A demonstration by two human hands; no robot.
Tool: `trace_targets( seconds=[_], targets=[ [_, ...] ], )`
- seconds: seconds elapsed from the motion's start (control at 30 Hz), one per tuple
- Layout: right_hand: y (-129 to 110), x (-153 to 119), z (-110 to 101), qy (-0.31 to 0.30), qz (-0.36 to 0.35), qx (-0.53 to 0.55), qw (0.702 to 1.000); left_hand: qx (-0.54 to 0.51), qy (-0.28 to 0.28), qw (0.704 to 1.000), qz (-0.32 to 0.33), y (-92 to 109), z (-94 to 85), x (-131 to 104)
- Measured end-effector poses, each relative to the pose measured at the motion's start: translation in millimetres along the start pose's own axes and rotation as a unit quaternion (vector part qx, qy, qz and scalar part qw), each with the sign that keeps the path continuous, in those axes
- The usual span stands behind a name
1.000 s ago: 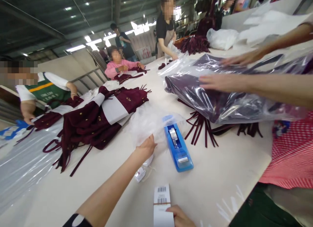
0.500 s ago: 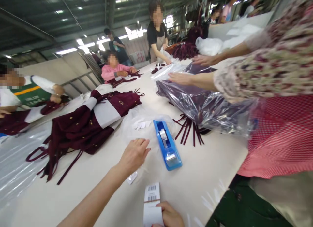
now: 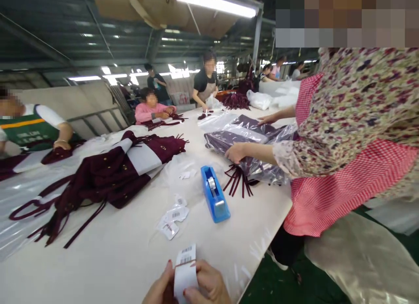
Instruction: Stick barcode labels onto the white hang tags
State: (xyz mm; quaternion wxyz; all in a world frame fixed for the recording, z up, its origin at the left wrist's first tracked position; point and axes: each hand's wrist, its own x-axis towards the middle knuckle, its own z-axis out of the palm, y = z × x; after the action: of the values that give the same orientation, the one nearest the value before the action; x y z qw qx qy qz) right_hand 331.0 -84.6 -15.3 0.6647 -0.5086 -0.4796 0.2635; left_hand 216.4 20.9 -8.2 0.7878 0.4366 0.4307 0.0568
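At the bottom of the head view, a stack of white barcode labels point(image 3: 185, 273) with a brown band around it is gripped from both sides. My right hand point(image 3: 211, 284) is closed on its right side, thumb over the front. My left hand point(image 3: 160, 286) is closed at its left edge, partly cut off by the frame. Beyond the stack lie several loose barcode labels point(image 3: 175, 214) on a crumpled clear plastic bag point(image 3: 176, 177). A blue tape dispenser point(image 3: 214, 195) stands just right of them on the pale table point(image 3: 108, 269).
Maroon fringed garments point(image 3: 101, 177) with white paper bands lie at left. A co-worker in a floral top point(image 3: 353, 112) presses a plastic-wrapped maroon bundle point(image 3: 225, 140) at right. Other people point(image 3: 152, 112) work along the far side. The table's right edge slopes down beside me.
My left hand has come back from near the loose labels to the label stack. The stack has shifted left in view. The co-worker's hands have moved on the wrapped bundle.
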Motion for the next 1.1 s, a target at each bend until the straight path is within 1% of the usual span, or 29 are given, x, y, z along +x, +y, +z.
trace_targets(
  seconds=[0.07,0.17,0.3,0.4,0.47,0.57,0.63,0.7,0.77,0.83,0.87,0.93,1.0,1.1],
  targets=[
    [-6,-4,10,-0.008,-0.013,-0.012,1.0,-0.097,-0.009,0.995,-0.005,1,-0.5,-11],
    [-14,-12,25,-0.011,-0.032,-0.03,0.999,-0.16,-0.014,0.987,0.0,0,-3.3,-29],
    [-23,-26,40,-0.026,-0.049,-0.054,0.997,-0.237,-0.012,0.971,-0.04,-7,-7.2,-52],
    [-27,-37,51,-0.061,-0.062,-0.074,0.993,-0.269,-0.008,0.962,-0.047,-14,-11.0,-67],
    [-27,-43,58,-0.093,-0.076,-0.084,0.989,-0.259,-0.005,0.966,-0.024,-19,-15.4,-77],
    [-25,-52,70,-0.125,-0.076,-0.11,0.983,-0.225,-0.006,0.974,0.032,-26,-27.4,-89],
    [-26,-57,77,-0.13,-0.066,-0.131,0.981,-0.215,0.003,0.975,0.056,-29,-39.9,-94],
    [-30,-61,83,-0.115,-0.061,-0.141,0.981,-0.223,0.026,0.972,0.071,-31,-54.6,-96],
    [-37,-63,88,-0.087,-0.058,-0.144,0.984,-0.237,0.058,0.966,0.09,-32,-67.8,-97],
    [-44,-65,91,-0.068,-0.044,-0.155,0.985,-0.244,0.078,0.96,0.109,-34,-76.1,-99],
    [-46,-67,93,-0.068,-0.028,-0.162,0.984,-0.243,0.079,0.959,0.119,-36,-78.0,-101],
    [-47,-70,96,-0.066,0.017,-0.172,0.983,-0.234,0.062,0.96,0.137,-39,-78.1,-105],
    [-43,-75,100,-0.056,0.057,-0.157,0.984,-0.223,0.043,0.961,0.157,-43,-75.7,-109],
    [-34,-81,111,-0.042,0.111,-0.102,0.988,-0.215,0.035,0.959,0.181,-50,-72.6,-114]
  ],
)
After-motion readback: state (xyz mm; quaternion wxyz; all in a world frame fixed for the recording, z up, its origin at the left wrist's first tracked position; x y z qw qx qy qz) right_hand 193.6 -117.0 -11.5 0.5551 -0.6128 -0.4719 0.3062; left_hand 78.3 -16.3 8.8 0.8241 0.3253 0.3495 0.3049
